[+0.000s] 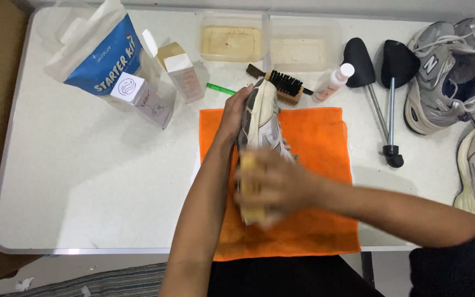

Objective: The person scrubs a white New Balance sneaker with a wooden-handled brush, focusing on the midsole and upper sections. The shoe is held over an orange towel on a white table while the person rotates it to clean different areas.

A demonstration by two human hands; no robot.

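Note:
A grey and white sneaker (262, 118) lies on its side on an orange cloth (320, 143) in the middle of a white table (83, 181). My left hand (232, 113) grips the sneaker near its toe end. My right hand (276, 184) is blurred over the sneaker's near end and is closed on a pale yellow object (249, 212) that looks like a brush or sponge pressed against the sole.
Behind the cloth lie a black-bristled wooden brush (287, 87), a small white bottle (332, 82), a green pen (220, 88) and two clear tubs (232, 43). Boxes and a blue-and-white pouch (100, 52) stand at back left. Two black shoe trees (383, 71) and several grey sneakers (452, 71) are at right.

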